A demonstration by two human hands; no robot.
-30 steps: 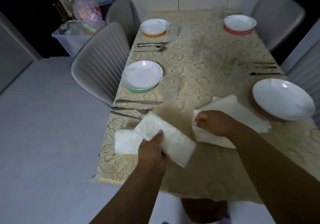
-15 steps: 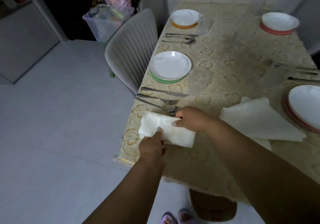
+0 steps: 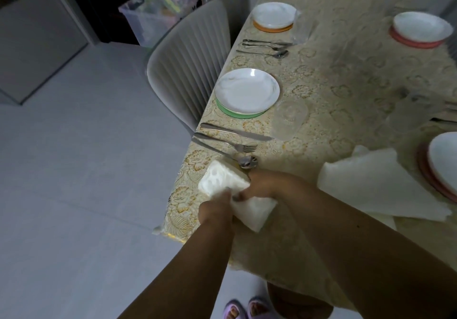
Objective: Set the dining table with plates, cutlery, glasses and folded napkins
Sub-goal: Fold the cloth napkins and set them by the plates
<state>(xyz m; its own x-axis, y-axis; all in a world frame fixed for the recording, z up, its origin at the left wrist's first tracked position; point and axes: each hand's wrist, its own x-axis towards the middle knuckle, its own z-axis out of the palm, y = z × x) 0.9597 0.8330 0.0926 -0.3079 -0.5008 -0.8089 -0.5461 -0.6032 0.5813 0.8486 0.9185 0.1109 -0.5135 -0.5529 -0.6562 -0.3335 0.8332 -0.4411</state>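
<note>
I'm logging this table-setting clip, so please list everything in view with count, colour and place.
Table: one, beige-gold patterned cloth, right.
Plates: four white; on green, orange, pink far right, pink near right.
Cutlery: two silver sets on the left side, near and far; dark pieces at right edge.
Glasses: three clear.
Folded napkin: white, near left corner.
Loose napkins: white, right.
Chairs: two grey, left.
Plastic bin: clear, far left.
Slippers: purple, floor.
Left hand, right hand: both hold the folded napkin.
</note>
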